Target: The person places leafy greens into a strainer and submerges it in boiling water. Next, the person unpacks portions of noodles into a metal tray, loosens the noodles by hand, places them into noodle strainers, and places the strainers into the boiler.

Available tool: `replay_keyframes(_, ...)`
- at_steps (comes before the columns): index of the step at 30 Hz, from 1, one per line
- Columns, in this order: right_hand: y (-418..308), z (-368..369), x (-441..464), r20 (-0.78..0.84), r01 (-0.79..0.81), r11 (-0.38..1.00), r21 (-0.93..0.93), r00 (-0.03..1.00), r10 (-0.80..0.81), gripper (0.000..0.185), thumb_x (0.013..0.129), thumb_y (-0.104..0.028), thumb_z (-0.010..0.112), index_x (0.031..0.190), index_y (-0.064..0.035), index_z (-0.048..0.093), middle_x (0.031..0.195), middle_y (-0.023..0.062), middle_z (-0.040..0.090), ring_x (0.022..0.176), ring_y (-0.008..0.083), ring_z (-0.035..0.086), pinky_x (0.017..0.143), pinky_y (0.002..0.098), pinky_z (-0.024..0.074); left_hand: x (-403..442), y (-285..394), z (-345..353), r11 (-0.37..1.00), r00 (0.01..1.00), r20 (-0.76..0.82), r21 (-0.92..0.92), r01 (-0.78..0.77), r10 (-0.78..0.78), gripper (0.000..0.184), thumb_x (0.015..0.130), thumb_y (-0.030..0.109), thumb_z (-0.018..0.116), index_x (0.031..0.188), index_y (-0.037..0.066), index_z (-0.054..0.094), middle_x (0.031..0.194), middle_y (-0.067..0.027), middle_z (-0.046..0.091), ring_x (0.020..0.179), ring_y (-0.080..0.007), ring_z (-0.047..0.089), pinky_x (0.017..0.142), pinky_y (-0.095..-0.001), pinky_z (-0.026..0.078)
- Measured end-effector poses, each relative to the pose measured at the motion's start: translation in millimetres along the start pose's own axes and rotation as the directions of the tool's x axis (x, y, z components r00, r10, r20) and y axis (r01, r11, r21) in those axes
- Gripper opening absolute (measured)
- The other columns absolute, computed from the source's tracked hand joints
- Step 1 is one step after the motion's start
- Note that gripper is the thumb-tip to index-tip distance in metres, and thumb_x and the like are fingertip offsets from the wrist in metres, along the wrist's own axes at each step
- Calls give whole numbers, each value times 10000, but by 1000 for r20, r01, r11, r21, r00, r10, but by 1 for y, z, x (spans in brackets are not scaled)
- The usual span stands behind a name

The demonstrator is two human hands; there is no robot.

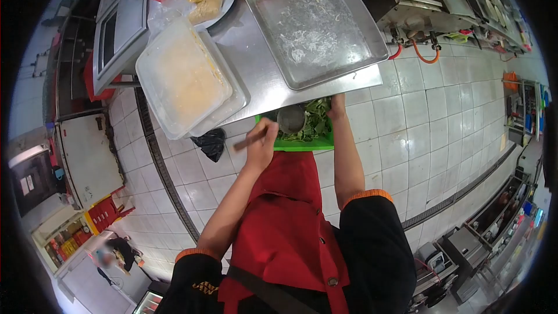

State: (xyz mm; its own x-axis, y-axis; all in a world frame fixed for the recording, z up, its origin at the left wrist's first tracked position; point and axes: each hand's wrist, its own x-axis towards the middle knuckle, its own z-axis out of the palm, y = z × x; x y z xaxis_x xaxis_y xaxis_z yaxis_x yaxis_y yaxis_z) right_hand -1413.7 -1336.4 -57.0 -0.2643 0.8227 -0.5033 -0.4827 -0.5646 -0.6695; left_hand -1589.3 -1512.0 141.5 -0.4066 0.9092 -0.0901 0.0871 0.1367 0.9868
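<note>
White floor tiles (418, 134) spread below and to the right of a steel table (267, 93), whose near edge slants above your hands. Just beyond that edge, partly covered by it, lies the green crate (305, 144), in front of your red apron (290, 209). Leafy greens (317, 119) fill its right portion, between your two hands and closer to your right. Your left hand (263, 139), at the crate's left near corner, is closed around a brown handle (249, 141); its long axis slants from lower left up toward the grey round piece (290, 119) beside the greens. Whether the two are joined, you cannot tell. Your right hand (337, 106) meets the crate's right side; its fingers are largely hidden, so its grip cannot be judged. Above, the metal tray (317, 29) and lidded plastic tub (183, 81) bound the upward room; a black bag (210, 143) lies left of your left hand, while floor extends rightward past your right forearm.
</note>
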Motion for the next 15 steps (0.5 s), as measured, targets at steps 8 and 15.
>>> replay_keyframes(8, 26, 47, -55, -283, 93, 991, 94, 957, -63, 628, 847, -208, 571, 1356, -23, 254, 1245, 132, 464, 1128, 236, 463, 914, 367, 413, 29, -122, 23, 914, 963, 13, 320, 251, -269, 490, 956, 396, 381, 1071, -40, 570, 1022, -184, 610, 963, -232, 560, 836, -316, 411)
replay_keyframes(15, 65, 102, -82, -58, 483, 666, -569, 783, -619, 767, 720, -173, 689, 1322, 35, 261, 1265, 221, 402, 1152, 336, 420, 977, 400, 324, 31, -111, 44, 922, 958, -202, 290, 255, -202, 420, 927, 322, 415, 957, -80, 532, 879, -292, 581, 876, -447, 546, 734, -449, 428)
